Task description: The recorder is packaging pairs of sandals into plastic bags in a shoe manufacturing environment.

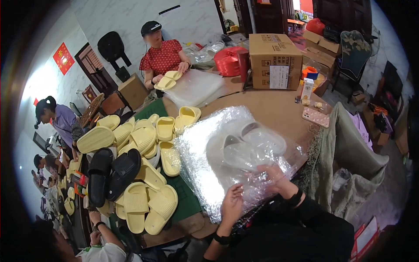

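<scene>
A pair of white slippers (pixel 254 146) lies inside a clear plastic bag (pixel 214 144), toes side by side, a little blurred. They rest on a stack of shiny clear plastic bags (pixel 203 174) in front of me. My right hand (pixel 277 181) grips the near edge of the bag holding the slippers, its fingers partly behind glare and film. Just left of it, my left hand (pixel 233 203) is raised over the near edge of the plastic, fingers loosely curled and apart, with nothing visible in them.
Yellow slippers (pixel 142 137) and black slippers (pixel 100 174) are piled at left. Across the table, a person in red (pixel 163 59) handles yellow slippers beside more plastic bags (pixel 194 87). A cardboard box (pixel 276 61), pink phone (pixel 316 117) and draped cloth (pixel 349 153) stand right. Co-workers are at left.
</scene>
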### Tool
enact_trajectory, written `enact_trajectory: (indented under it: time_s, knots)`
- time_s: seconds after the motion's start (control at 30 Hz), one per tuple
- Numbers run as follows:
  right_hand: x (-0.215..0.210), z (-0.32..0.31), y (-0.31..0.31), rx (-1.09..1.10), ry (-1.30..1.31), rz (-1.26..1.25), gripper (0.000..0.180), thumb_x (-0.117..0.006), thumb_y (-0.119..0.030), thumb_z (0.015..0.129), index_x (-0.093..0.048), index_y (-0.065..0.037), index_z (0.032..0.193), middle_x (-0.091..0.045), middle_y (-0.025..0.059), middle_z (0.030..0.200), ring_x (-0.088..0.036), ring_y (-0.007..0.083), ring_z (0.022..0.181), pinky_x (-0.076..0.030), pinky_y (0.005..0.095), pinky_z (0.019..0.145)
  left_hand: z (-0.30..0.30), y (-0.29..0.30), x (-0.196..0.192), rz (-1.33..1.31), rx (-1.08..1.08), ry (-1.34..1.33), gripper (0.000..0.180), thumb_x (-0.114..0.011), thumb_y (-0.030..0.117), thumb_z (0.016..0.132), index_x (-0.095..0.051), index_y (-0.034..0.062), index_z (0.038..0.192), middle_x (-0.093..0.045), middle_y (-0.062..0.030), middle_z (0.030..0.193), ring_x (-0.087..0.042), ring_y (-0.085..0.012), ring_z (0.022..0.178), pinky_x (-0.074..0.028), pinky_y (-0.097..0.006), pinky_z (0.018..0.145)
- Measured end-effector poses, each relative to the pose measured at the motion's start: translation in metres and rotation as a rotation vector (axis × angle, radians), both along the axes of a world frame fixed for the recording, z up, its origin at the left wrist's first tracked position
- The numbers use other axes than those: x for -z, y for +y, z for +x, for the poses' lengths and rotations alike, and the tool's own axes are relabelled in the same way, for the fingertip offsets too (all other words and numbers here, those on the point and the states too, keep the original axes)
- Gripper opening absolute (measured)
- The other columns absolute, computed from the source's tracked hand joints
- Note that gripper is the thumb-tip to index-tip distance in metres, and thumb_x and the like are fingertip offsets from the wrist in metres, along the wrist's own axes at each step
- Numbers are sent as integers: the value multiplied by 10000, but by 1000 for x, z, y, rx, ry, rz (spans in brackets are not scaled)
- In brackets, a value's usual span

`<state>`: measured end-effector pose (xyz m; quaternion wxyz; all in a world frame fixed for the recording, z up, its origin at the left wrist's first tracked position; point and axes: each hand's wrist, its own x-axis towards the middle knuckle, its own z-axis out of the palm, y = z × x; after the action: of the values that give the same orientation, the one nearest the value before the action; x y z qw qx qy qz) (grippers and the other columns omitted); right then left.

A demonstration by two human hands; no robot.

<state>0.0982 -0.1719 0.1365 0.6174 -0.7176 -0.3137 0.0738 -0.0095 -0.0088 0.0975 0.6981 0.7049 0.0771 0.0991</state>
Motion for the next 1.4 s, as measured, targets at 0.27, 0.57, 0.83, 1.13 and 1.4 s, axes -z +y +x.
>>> enact_trajectory:
  time_s: [0.27, 0.57, 0.83, 1.13, 1.4]
  knots:
    - [52, 103, -30, 218, 341, 502, 373, -604, -159, 837, -520, -18, 1173, -580, 126, 1112, -593, 255, 951, -485, 315, 850, 16, 7, 50, 551, -48, -39, 482, -575, 50, 722, -540, 85, 1201, -443, -127, 1208, -412, -299, 1132, -342, -372, 974]
    - [44, 185, -33, 106, 1274, 1110, 371, -530, -86, 833, -435, 95, 1142, -527, 223, 1155, -570, 362, 1001, -548, 376, 806, 16, 4, 60, 579, -86, -54, 484, -606, 104, 733, -549, 106, 1214, -438, -121, 1219, -408, -303, 1125, -295, -383, 997]
    - [27, 190, -29, 86, 1222, 1147, 376, -570, -64, 829, -433, 51, 1160, -507, 229, 1185, -559, 389, 1017, -544, 443, 840, 13, 5, 53, 605, -73, -7, 494, -619, 105, 735, -547, 121, 1223, -438, -124, 1226, -407, -301, 1128, -297, -380, 994]
    - [44, 229, -49, 72, 1190, 988, 444, -504, -98, 873, -340, 58, 1255, -475, 246, 1228, -545, 391, 1059, -519, 451, 873, 12, 3, 45, 618, -80, -5, 480, -622, 89, 740, -556, 109, 1215, -432, -137, 1221, -415, -314, 1122, -328, -381, 982]
    - [71, 209, -37, 458, 996, 1022, 418, -521, -306, 890, -451, -34, 1200, -425, 183, 1294, -439, 361, 1159, -415, 496, 958, 14, 4, 47, 568, -92, 13, 475, -626, 107, 746, -551, 110, 1215, -426, -150, 1229, -413, -327, 1125, -328, -394, 986]
